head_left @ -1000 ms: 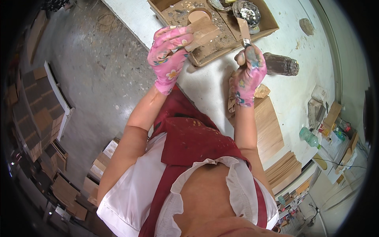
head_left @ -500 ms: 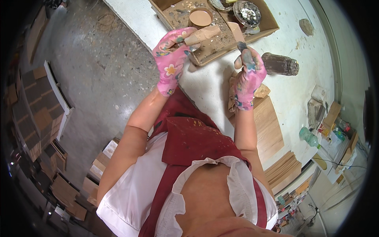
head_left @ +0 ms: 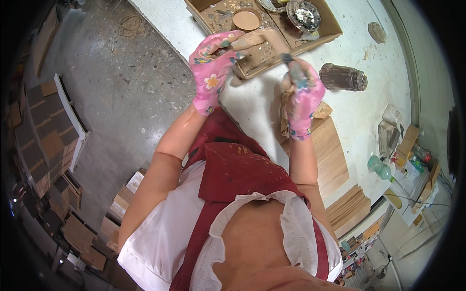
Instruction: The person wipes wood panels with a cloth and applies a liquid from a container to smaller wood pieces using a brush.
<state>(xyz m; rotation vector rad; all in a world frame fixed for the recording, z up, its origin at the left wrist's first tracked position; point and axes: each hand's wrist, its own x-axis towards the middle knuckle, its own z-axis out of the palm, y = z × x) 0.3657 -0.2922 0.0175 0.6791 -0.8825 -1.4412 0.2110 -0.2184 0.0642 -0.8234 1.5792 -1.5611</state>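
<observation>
Head view, looking down past a person's dark red apron (head_left: 247, 169) at a white worktable (head_left: 242, 109). The person's left hand (head_left: 211, 72), in a pink flowered glove, pinches the near end of a small tan piece (head_left: 255, 40), thumb and fingers closed on it. The piece is held in the air over the near part of a shallow brown tray (head_left: 264, 71), just beside a round tub of beige paste (head_left: 246, 20).

The right hand (head_left: 305, 92), gloved to match, has its fingers wrapped around a putty knife (head_left: 277, 42). Its pale, blurred blade points up and left toward the piece's far end; whether they touch cannot be told.

The tan piece looks like thin wood or board, so it is probably light and stiff, easy for one hand. Any wet paste on its face would make it slick, and its thin edges might chip if squeezed hard. The near end, where the left fingers are, seems the best hold, leaving the face free. The knife is likely light too, with a slightly springy blade; its handle is the place to grip.

To the right lies a dark, ridged cylinder (head_left: 343, 77).
</observation>
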